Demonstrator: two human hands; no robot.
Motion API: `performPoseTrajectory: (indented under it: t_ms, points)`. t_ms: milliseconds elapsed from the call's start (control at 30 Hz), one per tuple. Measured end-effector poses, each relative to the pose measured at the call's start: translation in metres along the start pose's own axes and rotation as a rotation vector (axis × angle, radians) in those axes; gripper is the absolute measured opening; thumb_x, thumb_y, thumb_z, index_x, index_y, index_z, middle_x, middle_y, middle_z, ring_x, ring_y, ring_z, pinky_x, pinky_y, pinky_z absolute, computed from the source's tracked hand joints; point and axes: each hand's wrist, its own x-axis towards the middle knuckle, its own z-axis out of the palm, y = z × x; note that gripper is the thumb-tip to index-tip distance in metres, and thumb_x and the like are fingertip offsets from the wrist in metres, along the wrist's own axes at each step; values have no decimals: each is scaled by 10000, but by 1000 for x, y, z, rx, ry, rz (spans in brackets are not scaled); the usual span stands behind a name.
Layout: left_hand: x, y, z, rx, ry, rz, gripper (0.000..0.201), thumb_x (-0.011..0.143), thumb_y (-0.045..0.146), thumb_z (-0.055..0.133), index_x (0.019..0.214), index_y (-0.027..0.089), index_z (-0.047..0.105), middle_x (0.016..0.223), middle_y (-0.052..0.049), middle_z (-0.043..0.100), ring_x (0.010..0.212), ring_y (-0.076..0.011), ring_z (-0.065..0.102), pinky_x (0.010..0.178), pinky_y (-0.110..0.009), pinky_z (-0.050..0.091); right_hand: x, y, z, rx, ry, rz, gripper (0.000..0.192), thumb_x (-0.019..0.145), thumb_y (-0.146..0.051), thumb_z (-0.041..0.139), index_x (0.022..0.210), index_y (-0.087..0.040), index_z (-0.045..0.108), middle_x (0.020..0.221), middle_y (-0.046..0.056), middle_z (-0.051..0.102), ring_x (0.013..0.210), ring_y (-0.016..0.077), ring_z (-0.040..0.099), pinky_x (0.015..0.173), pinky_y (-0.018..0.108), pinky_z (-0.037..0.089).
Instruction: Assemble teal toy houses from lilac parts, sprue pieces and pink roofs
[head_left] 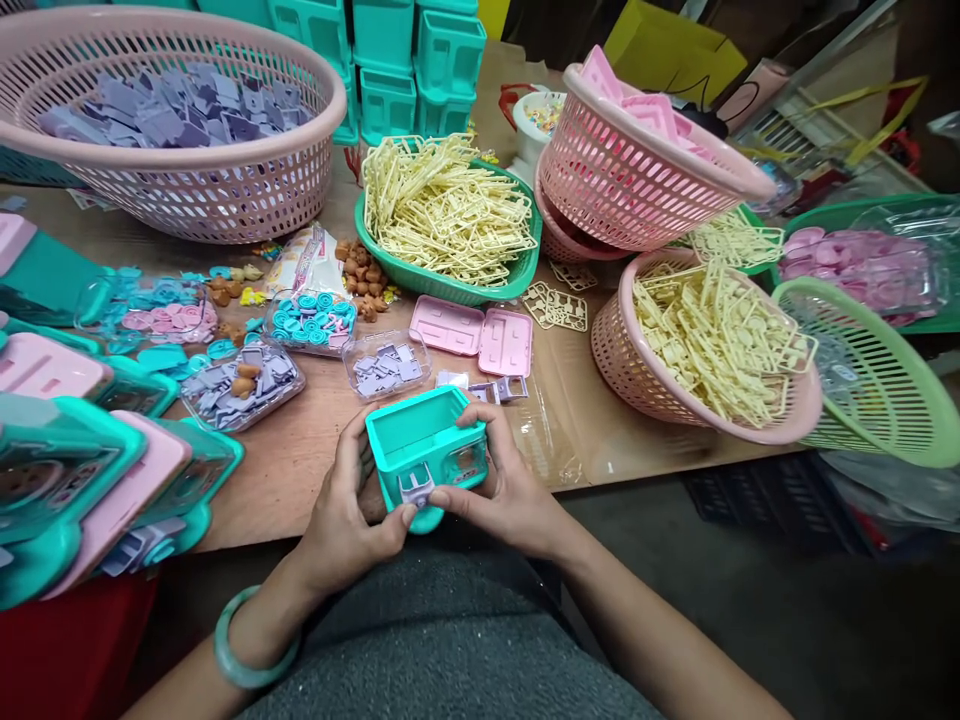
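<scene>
A small teal plastic box [420, 440], open at the top, is held above my lap at the table's near edge. My left hand [345, 515] grips its left side, thumb pressing a small lilac part [417, 487] against the box's front face. My right hand [506, 490] holds the right side, fingertips meeting the left thumb at that lilac part. A green bangle [240, 645] circles my left wrist. Just beyond the box lie loose lilac parts [491, 388] and two pink panels [474, 336].
Clear trays of lilac pieces [386, 366], [240, 382] and blue pieces [311, 320] sit nearby. Assembled teal-and-pink toys [82, 470] pile at left. Baskets hold lilac parts [172, 110], cream sprues [450, 210], [712, 340] and pink panels [645, 150]. Teal boxes [409, 60] stack behind.
</scene>
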Motion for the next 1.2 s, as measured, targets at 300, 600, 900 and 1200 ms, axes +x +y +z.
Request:
performPoseTrajectory:
  t_ms: [300, 600, 900, 1200]
  points:
    - [0, 3, 2, -124, -20, -44, 838, 823, 406, 740, 1485, 227, 258, 1532, -195, 451, 1435, -369, 460, 1200, -551, 383, 12, -10, 6, 5, 33, 123, 426, 831, -411, 743, 1106, -294, 439, 1266, 58, 552, 1096, 246, 588, 851, 400, 569]
    - [-1, 2, -3, -184, -30, -47, 834, 811, 445, 773, 1451, 243, 279, 1509, -189, 441, 1418, -392, 459, 1194, -589, 370, 7, -19, 3, 15, -31, 173, 564, 744, -454, 812, 1146, -310, 444, 1335, 72, 527, 1171, 293, 576, 902, 468, 570]
    - [-6, 1, -1, -55, -16, -70, 846, 819, 388, 777, 1468, 256, 251, 1455, -182, 469, 1374, -396, 499, 1163, -633, 390, 0, -20, 4, 14, -31, 229, 612, 739, -438, 838, 1153, -315, 405, 1282, 64, 557, 1119, 276, 614, 863, 429, 584]
    - [-15, -8, -2, 52, -48, 30, 877, 824, 403, 745, 1508, 271, 213, 1482, -207, 434, 1403, -429, 473, 1102, -655, 457, -1, -11, -9, -223, -70, -48, 623, 692, -416, 914, 1188, -329, 548, 1571, 90, 395, 1428, 363, 451, 1086, 583, 502]
